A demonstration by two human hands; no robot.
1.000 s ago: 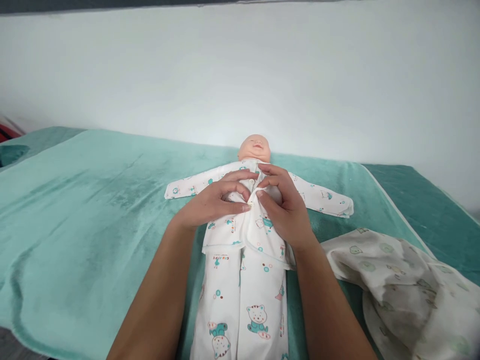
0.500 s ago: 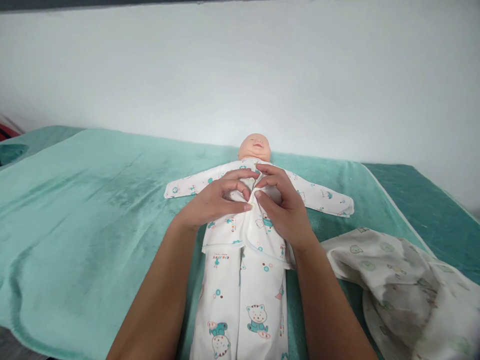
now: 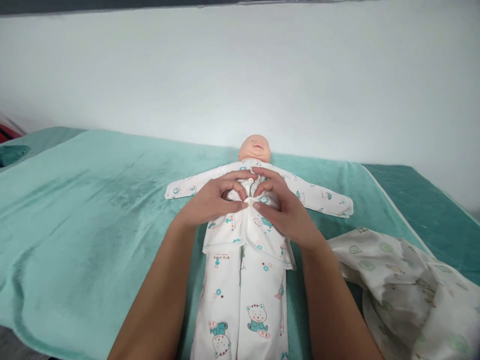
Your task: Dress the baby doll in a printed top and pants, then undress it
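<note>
A baby doll lies on its back on a teal blanket, arms spread, dressed in a white printed shirt and matching trousers. My left hand and my right hand meet over the doll's chest. Both pinch the shirt's front edges with thumb and fingers, around a small button near the collar. The fabric bunches between my fingertips.
A crumpled white cloth with pale green prints lies on the blanket at the right. A white wall runs behind the bed. The blanket's front edge falls away at the lower left.
My right hand has shifted slightly down and right, with its wrist turned outward. The pinch on the shirt front has tightened. The doll has not moved.
</note>
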